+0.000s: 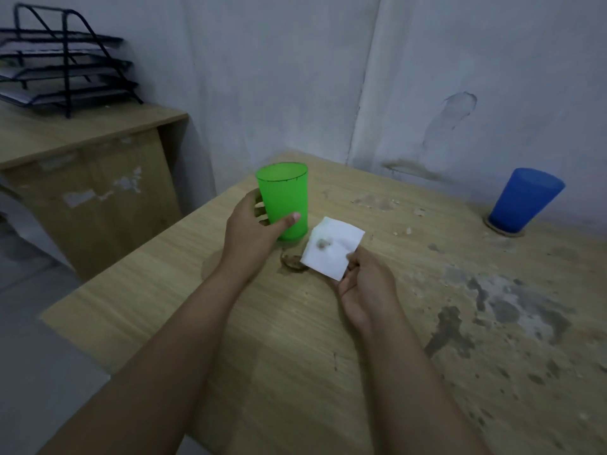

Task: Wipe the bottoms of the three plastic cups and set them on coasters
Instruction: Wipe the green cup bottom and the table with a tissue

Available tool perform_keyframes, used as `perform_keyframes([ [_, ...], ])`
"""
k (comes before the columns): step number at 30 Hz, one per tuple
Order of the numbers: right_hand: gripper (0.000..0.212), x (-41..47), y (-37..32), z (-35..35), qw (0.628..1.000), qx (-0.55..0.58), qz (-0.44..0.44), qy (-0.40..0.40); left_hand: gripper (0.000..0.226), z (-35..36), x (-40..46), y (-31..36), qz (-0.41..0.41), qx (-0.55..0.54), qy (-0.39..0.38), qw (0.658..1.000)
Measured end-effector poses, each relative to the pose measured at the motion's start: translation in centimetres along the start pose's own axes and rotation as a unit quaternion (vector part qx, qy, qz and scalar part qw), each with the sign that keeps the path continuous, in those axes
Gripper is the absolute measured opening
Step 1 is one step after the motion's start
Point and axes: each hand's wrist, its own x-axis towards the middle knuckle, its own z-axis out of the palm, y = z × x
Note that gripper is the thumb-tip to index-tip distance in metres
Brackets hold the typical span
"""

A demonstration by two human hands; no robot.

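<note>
A left hand grips a translucent green cup (upright, unlabelled) while the right hand pinches a stained white tissue above a worn table.

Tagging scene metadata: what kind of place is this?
Probably a plain office or back room: a black stacked paper tray on a side desk, a worn wooden table, and a bare, scuffed wall.

I'm looking into a plain, worn office corner: a black wire paper tray holding sheets stands on a side desk, beside the scuffed wooden desk and a stained, peeling wall.
</note>
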Motion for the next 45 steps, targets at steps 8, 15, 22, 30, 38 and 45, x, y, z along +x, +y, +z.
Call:
perform_keyframes([
  [8, 0.033, 0.9, -0.3, -0.3, 0.999, 0.024, -0.018, -0.032, 0.066, 0.5, 2.1, -1.6, -0.015, 0.024, -0.009, 1.000],
  [15, 0.028, 0.9, 0.4, -0.1, 0.997, -0.013, -0.029, -0.072, 0.071, 0.7, 1.9, -1.7, 0.021, 0.096, -0.034, 0.995],
  [22, 0.029, 0.8, 0.0, -0.4, 0.994, -0.035, -0.036, -0.095, 0.091, 0.4, 1.3, -1.8, 0.004, 0.143, -0.044, 0.989],
  [30, 0.029, 0.5, -0.4, -0.4, 0.995, -0.001, -0.040, -0.096, 0.051, -1.1, -0.1, -0.2, 0.046, 0.216, 0.021, 0.975],
  [38, 0.031, 0.7, -3.1, -1.6, 0.991, -0.031, -0.075, -0.109, 0.013, 0.5, -3.4, 3.4, 0.181, 0.075, -0.043, 0.980],
  [45, 0.028, 0.4, -4.1, -2.4, 0.986, -0.066, -0.050, -0.146, 0.014, 2.8, -4.3, 2.8, -0.005, -0.056, -0.194, 0.979],
])
